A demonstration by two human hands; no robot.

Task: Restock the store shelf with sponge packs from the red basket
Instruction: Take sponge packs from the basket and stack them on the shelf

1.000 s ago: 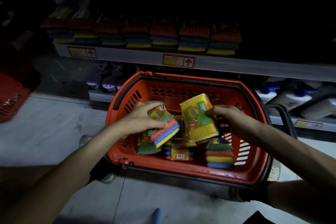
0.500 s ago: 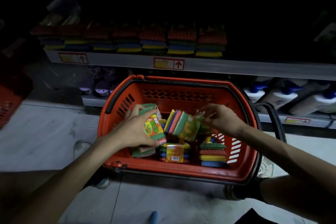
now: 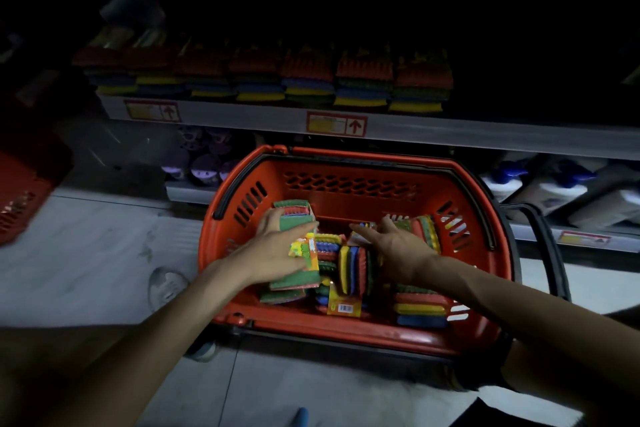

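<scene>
The red basket (image 3: 349, 334) stands on the floor below the shelf (image 3: 433, 132). Several loose sponge packs (image 3: 420, 308) lie inside it. My left hand (image 3: 273, 250) is down in the basket's left side and grips a sponge pack with a yellow label (image 3: 304, 255), its fingers spread over another pack (image 3: 294, 217). My right hand (image 3: 398, 246) is in the middle of the basket, fingers stretched out flat over the packs, with one pack (image 3: 427, 230) just behind it. A pack standing on edge (image 3: 353, 269) sits between my hands. A row of stacked sponge packs (image 3: 363, 80) fills the shelf.
The basket's black handle (image 3: 550, 253) sticks out to the right. White bottles with blue caps (image 3: 554, 189) stand on the bottom shelf at right, purple items (image 3: 204, 163) at left. A second red basket (image 3: 20, 194) is at the far left on the grey floor.
My right hand has let go of the yellow-labelled pack it held up, which now stands in the basket. Both hands have dropped lower into the basket; the view tilted up a little.
</scene>
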